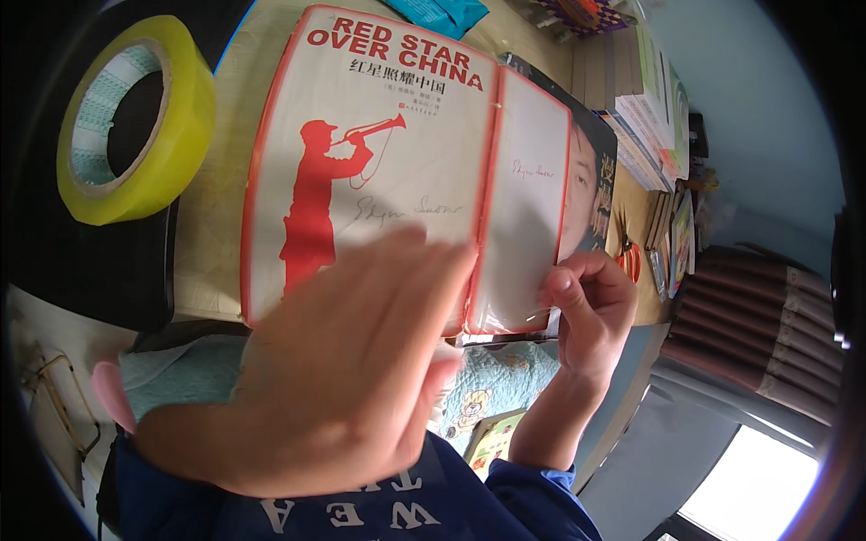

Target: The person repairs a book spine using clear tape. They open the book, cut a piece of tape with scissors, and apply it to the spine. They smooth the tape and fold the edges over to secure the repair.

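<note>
A paper book cover (406, 155) lies spread on the table, with a red border, a red bugler silhouette and printed writing. Its narrow flap (521, 203) folds out to the right. Over the lower part of the cover is my left hand (365, 351), blurred and flat, holding nothing. Whether it touches the surface I cannot tell. At the flap's lower right corner, my right hand (592, 304) pinches the edge of shiny clear film between thumb and index finger. A dark book (599, 182) with a printed portrait sits partly hidden beneath the flap.
A large roll of yellowish tape (193, 155) is at the left, above a black flat object (122, 277). Scissors (629, 260) with orange-red handles lie at the right, near stacked books (639, 115). A blue packet (446, 15) is at the far edge. Below hangs a patterned quilt (507, 379).
</note>
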A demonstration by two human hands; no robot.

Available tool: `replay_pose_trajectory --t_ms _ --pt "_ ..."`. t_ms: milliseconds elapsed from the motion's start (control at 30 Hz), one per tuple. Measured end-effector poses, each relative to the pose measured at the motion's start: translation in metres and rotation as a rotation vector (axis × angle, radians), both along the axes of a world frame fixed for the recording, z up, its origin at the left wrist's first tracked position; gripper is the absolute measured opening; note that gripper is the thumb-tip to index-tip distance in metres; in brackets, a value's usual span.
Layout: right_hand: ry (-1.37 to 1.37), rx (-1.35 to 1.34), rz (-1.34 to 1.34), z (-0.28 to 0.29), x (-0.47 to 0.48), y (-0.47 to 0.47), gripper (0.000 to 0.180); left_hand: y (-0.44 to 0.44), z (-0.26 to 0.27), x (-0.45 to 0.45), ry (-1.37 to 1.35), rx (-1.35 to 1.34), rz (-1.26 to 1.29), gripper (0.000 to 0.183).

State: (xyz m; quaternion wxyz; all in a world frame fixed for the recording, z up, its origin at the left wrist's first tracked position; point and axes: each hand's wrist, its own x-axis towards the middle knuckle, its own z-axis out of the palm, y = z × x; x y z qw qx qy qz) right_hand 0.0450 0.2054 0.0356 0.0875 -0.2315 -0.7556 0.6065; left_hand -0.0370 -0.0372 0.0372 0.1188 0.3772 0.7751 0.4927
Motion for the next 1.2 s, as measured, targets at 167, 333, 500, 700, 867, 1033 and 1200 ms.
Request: replay_pose_trajectory --t_ms 167,333,500,700,867,1033,1200 --pt "0.027 -0.036 -0.035 -0.004 0.005 0.008 0.016 0.048 -0.017 -0.069 0.315 -0.022 -0.084 0.055" --pt "0.125 -0.170 0.012 -0.010 0.006 0.015 0.011 0.067 -0.049 -0.076 0.508 -0.037 0.045 0.057" --pt "0.168 -0.369 0.020 -0.008 0.011 0.030 0.014 0.064 -0.052 -0.073 0.445 0.020 0.119 0.057" --pt "0.249 -0.420 0.005 -0.002 0.031 0.030 0.019 0.055 -0.022 -0.056 -0.050 0.200 -0.013 0.038" --pt "0.210 -0.400 -0.011 0.017 0.042 0.000 0.029 0.046 0.001 0.000 -0.464 0.278 -0.231 0.058" --pt "0.175 -0.220 0.008 0.035 0.048 -0.026 0.024 0.040 0.002 0.024 -0.680 0.257 -0.214 0.020" --pt "0.144 0.285 0.060 0.049 0.058 -0.033 0.010 0.023 0.004 0.049 -0.794 0.257 -0.196 0.010"
